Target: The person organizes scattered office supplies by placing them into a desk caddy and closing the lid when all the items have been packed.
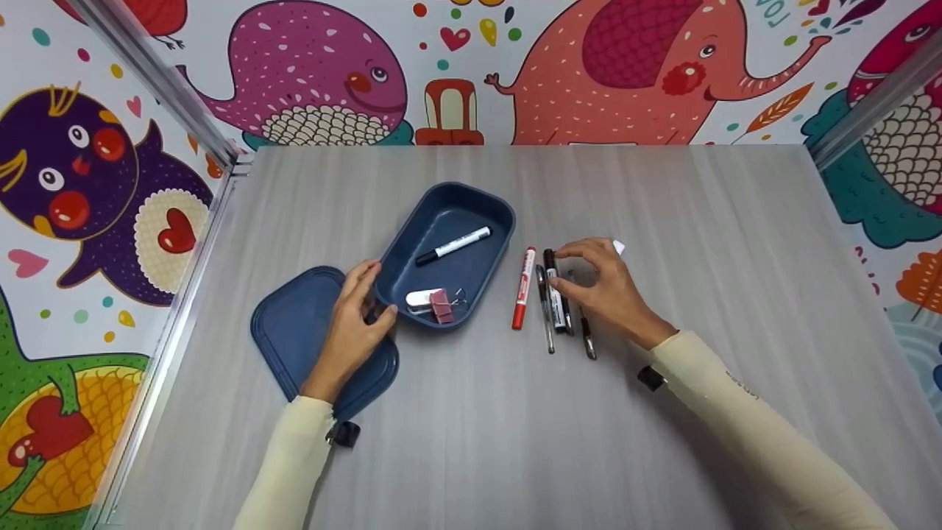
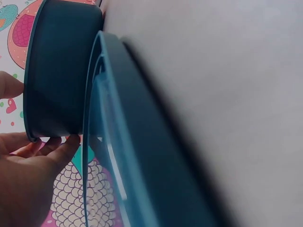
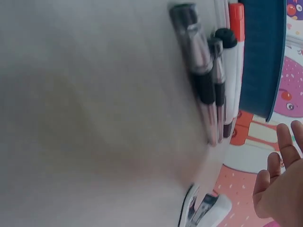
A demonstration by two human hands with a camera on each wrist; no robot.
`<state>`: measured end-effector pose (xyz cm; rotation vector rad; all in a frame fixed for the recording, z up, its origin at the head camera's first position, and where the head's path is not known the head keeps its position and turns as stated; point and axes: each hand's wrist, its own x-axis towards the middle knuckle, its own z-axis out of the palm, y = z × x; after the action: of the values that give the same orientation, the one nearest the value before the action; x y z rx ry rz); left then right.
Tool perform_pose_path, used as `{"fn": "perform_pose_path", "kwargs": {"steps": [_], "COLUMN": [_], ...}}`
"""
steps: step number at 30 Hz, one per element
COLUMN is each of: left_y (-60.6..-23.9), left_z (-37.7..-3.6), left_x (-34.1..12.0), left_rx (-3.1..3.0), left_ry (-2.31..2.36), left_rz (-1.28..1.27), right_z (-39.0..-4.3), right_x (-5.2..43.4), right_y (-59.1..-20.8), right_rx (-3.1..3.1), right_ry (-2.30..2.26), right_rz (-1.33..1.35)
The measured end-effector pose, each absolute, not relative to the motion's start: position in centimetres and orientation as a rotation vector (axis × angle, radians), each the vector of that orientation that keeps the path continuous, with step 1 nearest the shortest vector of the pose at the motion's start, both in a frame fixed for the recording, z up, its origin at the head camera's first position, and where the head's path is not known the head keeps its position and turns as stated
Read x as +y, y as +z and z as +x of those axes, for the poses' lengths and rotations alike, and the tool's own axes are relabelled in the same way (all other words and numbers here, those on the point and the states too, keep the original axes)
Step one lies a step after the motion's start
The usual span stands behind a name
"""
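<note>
My left hand (image 1: 349,330) holds the near left corner of a blue box (image 1: 392,258), fingers along its side and thumb at the rim; the left wrist view shows the fingertips against the box wall (image 2: 61,71). In the box lie a white whiteboard marker (image 1: 460,244) with a black cap, a pink binder clip (image 1: 441,306) and a small white item (image 1: 422,298). My right hand (image 1: 607,287) hovers over a black-and-white marker (image 1: 557,309), thumb and forefinger apart. The right wrist view shows its fingers extended, holding nothing.
A blue lid (image 1: 291,324) lies under the left forearm. A red-and-white marker (image 1: 524,288) and several pens, one a dark pen (image 1: 587,338), lie right of the box. Beyond the right hand sits a small white object with metal parts (image 3: 218,208), partly hidden.
</note>
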<state>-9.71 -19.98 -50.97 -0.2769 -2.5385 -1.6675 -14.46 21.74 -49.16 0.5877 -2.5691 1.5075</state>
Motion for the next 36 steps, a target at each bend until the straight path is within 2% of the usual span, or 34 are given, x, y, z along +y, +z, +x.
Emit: {"fn": "perform_pose_path", "kwargs": {"steps": [22,36], "left_y": [-51.0,-50.9], "left_z": [-9.7,-9.7], "left_x": [-20.0,-20.0], "left_rx": [-2.553,-2.534], "left_ry": [-1.648,-1.67], "left_rz": [-0.271,-0.279], "right_z": [-16.7,-18.0], "right_x": [26.1,28.9], "right_y": [-50.7,-50.7], "right_rx": [-2.578,-2.694], "right_ry": [1.537,1.562], "right_rz": [0.413,0.482]}}
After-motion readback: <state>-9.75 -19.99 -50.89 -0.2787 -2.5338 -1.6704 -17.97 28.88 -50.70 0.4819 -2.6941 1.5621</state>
